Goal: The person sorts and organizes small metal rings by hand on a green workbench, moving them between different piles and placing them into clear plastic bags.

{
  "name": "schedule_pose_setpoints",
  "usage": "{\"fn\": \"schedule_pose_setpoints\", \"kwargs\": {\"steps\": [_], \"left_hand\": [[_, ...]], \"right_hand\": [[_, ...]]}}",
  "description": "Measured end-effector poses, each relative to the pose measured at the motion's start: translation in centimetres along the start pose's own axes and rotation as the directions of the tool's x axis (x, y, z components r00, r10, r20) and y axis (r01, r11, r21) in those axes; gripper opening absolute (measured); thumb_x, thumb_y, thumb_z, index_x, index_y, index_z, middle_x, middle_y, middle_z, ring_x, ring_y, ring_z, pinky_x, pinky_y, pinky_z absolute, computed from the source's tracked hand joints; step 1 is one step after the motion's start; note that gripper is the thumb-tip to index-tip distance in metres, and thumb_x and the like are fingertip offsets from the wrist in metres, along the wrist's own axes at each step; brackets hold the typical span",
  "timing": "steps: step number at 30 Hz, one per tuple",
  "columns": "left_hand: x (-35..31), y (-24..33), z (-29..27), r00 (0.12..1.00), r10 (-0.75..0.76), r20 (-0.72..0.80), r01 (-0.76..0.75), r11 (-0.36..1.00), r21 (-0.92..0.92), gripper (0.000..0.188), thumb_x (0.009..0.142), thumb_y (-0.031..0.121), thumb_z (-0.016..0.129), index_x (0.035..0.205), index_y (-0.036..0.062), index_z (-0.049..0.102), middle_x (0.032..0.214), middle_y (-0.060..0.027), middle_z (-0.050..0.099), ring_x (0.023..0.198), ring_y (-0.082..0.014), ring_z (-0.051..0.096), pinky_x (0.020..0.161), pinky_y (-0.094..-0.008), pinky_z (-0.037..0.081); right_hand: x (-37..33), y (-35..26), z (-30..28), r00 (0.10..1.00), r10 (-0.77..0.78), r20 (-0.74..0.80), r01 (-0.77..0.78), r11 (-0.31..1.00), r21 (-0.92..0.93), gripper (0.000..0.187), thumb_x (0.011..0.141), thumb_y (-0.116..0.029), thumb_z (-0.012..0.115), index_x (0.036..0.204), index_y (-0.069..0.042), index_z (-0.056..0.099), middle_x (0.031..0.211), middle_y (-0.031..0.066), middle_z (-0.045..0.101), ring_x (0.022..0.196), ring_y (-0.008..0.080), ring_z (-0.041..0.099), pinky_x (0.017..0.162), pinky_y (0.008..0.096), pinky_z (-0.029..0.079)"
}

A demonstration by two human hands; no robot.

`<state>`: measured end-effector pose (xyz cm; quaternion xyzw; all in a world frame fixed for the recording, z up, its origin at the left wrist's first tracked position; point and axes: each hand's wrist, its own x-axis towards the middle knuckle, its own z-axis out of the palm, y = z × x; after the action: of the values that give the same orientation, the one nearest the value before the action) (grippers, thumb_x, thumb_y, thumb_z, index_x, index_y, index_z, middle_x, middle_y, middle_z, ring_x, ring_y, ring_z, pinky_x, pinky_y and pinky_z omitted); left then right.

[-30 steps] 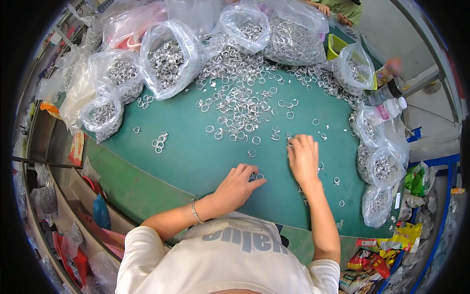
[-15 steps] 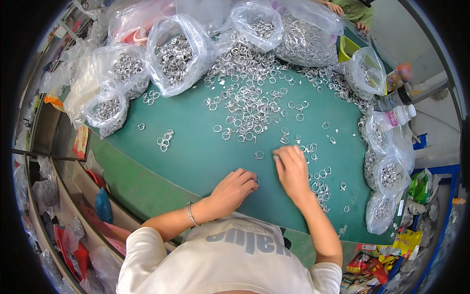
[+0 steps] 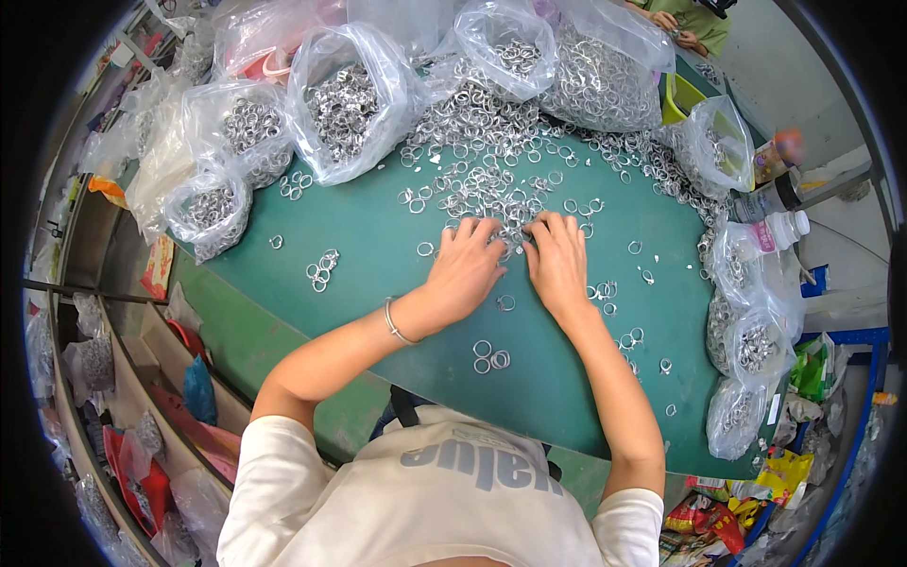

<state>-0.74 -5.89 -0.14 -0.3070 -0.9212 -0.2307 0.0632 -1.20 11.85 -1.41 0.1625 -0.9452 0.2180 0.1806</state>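
Observation:
Silver-coloured metal rings (image 3: pixel 505 194) lie in a loose pile mid-table, thinning out toward me. My left hand (image 3: pixel 463 269), a bangle on its wrist, reaches to the near edge of this pile. Its fingers are slightly bent and apart, their tips on or beside the rings. Across a narrow gap, my right hand (image 3: pixel 559 257) rests at the pile's right side, fingers stretched forward and thumb apart. A few rings show between the two hands; what lies under the fingertips is hidden. Closer to me are a single ring (image 3: pixel 505 302) and a small group of rings (image 3: pixel 484 364).
Clear plastic bags of rings (image 3: pixel 342 113) line the back, with more bags (image 3: pixel 756 340) down the right edge. Scattered rings (image 3: pixel 628 340) lie right of my forearm. A plastic bottle (image 3: pixel 779 230) stands at right. A co-worker's hands (image 3: pixel 675 28) show at the far right.
Both hands have moved forward to the ring pile, the left also slightly right. A small group of rings now shows where my left hand was.

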Motion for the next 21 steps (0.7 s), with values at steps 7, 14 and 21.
{"fn": "schedule_pose_setpoints", "kwargs": {"steps": [7,14,21], "left_hand": [[0.2,-3.4,-1.1,0.987,-0.143,-0.067,0.112,0.931,-0.348,0.011,0.079,0.004,0.067,0.090,0.0023,0.064,0.096,-0.0097,0.061,0.090,-0.0289,0.058,0.078,-0.0362,0.045],[1.1,-4.9,-2.1,0.890,-0.421,0.175,0.396,0.526,-0.753,0.016,0.092,0.006,0.057,0.099,-0.0068,0.063,0.081,-0.0054,0.066,0.074,-0.0091,0.061,0.066,-0.0233,0.050],[-2.5,-5.1,-3.1,0.832,-0.479,0.280,0.506,0.448,-0.737,0.016,0.089,0.006,0.059,0.099,-0.0063,0.064,0.077,-0.0078,0.067,0.066,-0.0100,0.061,0.062,-0.0238,0.051]], "right_hand": [[-1.5,0.9,-2.5,0.996,0.051,0.080,-0.049,0.999,-0.022,0.022,0.075,-0.008,0.067,0.095,-0.004,0.061,0.106,0.0092,0.057,0.102,0.0294,0.050,0.084,0.0405,0.040],[0.2,-1.0,-1.4,0.960,-0.243,0.140,0.234,0.969,0.072,0.046,0.075,-0.012,0.072,0.117,-0.004,0.056,0.120,0.0119,0.053,0.115,0.0299,0.048,0.093,0.0427,0.038],[-0.3,1.6,-2.0,0.992,0.022,0.123,-0.029,0.998,0.053,0.044,0.076,-0.017,0.072,0.116,-0.006,0.057,0.123,0.0119,0.052,0.120,0.0290,0.047,0.099,0.0410,0.036]]}}
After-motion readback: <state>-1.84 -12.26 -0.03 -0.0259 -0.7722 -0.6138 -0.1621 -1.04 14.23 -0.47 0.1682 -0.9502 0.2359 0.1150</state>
